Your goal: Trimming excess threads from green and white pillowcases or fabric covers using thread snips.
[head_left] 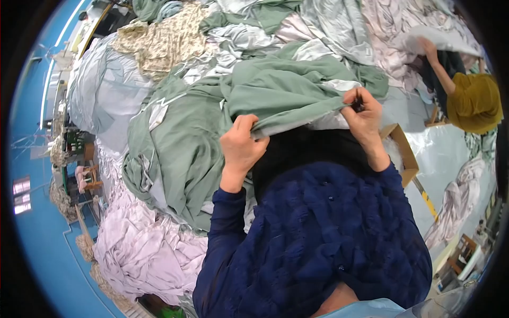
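1 green cloth point(286, 90) spreads out in front, its near edge raised. 1 co-worker point(474, 100) is at upper right; 1 carton point(407, 155) lies nearer, on the right. 2 hands, left hand point(241, 146) and right hand point(366, 116), pinch that edge, fingers closed on it.
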Demonstrator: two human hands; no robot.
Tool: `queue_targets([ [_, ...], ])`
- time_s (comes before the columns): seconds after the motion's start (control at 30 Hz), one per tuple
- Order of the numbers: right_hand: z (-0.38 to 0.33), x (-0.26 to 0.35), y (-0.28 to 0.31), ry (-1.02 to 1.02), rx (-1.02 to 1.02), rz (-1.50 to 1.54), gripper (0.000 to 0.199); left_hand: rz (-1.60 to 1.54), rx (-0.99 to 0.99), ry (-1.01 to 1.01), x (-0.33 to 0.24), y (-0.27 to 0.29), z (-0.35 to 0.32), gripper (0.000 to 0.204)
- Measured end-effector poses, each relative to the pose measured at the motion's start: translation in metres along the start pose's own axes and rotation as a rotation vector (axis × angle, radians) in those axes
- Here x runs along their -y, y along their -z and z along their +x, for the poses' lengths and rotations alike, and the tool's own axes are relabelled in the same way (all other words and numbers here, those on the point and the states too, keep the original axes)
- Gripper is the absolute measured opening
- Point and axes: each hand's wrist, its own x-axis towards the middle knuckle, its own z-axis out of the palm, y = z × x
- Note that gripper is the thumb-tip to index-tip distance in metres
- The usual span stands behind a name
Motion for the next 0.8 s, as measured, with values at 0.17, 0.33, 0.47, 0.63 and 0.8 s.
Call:
queue_targets([
  [0.17,0.005,0.023,0.022,0.173,-0.122,-0.113,0.017,0.132,-0.194,0.122,0.023,-0.002,-0.012,0.027],
  [0.33,0.016,0.0,0.078,0.12,-0.285,-0.05,0.012,0.233,-0.393,0.104,0.047,0.016,-0.02,0.021],
  [0.47,0.016,-0.01,0.092,0.032,-0.316,-0.004,0.013,-0.057,-0.253,0.149,0.045,0.024,-0.029,0.014],
  [0.63,0.008,-0.084,0.106,-0.24,-0.328,-0.079,0.009,-0.164,-0.108,0.212,0.042,0.003,-0.043,0.011],
  [0.8,-0.001,-0.119,0.1,-0.189,-0.332,-0.014,0.011,-0.222,-0.069,0.284,0.04,-0.008,-0.052,0.01],
])
